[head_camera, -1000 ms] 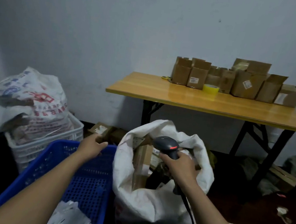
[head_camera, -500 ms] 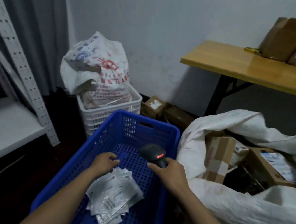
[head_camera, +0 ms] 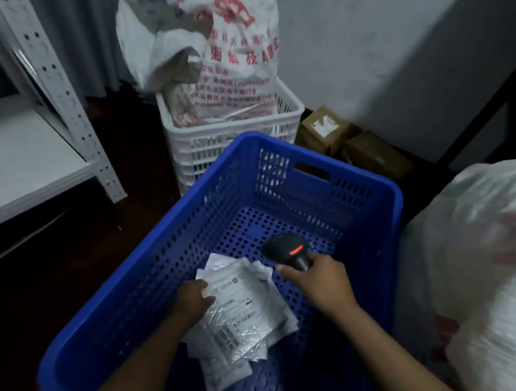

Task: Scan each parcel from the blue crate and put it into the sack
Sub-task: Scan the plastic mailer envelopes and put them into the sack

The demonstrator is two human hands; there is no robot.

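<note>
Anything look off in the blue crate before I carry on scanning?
Nothing stands out. The parcels lie in a loose overlapping heap in the blue crate; the left hand holds them, the right hand holds the scanner.

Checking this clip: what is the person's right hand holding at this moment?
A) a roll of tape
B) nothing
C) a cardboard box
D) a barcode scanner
D: the right hand grips the handle of a black scanner with a red light showing, held above the parcels in the blue crate, while the left hand holds the edge of those parcels.
</note>
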